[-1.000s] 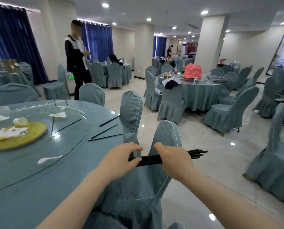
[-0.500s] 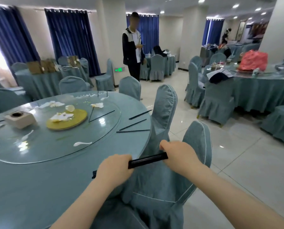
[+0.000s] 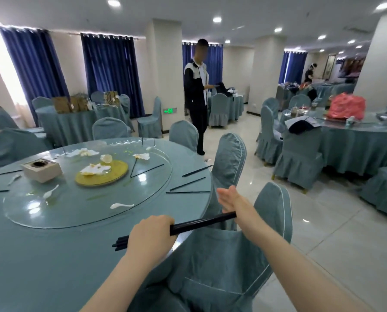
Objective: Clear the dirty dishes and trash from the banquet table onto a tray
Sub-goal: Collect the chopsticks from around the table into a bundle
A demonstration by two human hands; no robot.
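Left hand [image 3: 151, 233] curled around a bundle of black chopsticks [image 3: 201, 222], gripping it near the middle; short ends stick out left of the fist over the bench [image 3: 53, 255] edge, long end runs right and up to the right forearm. Right hand [image 3: 229, 198] open, fingers straight and together, palm facing left, reaching toward the loose chopsticks [image 3: 189, 192] lying flat near the bench rim; not touching them. More single chopsticks [image 3: 197, 171] farther along the rim. Round bench with teal cloth and a glass turntable [image 3: 87, 212] on top. On the turntable: yellow plate [image 3: 111, 174] with crumpled napkin [image 3: 94, 169] on it, tissue box [image 3: 42, 170] to its left, white spoon [image 3: 121, 206] near the front edge, another white spoon [image 3: 51, 191] left of it, more napkin scraps [image 3: 82, 152] at the back. Two covered chairs [image 3: 228, 262] right beside the bench, under the arms. Standing person [image 3: 197, 95] in black-and-white jacket beyond the bench. Another set bench at right with a red bag [image 3: 346, 105] on it. No tray visible.
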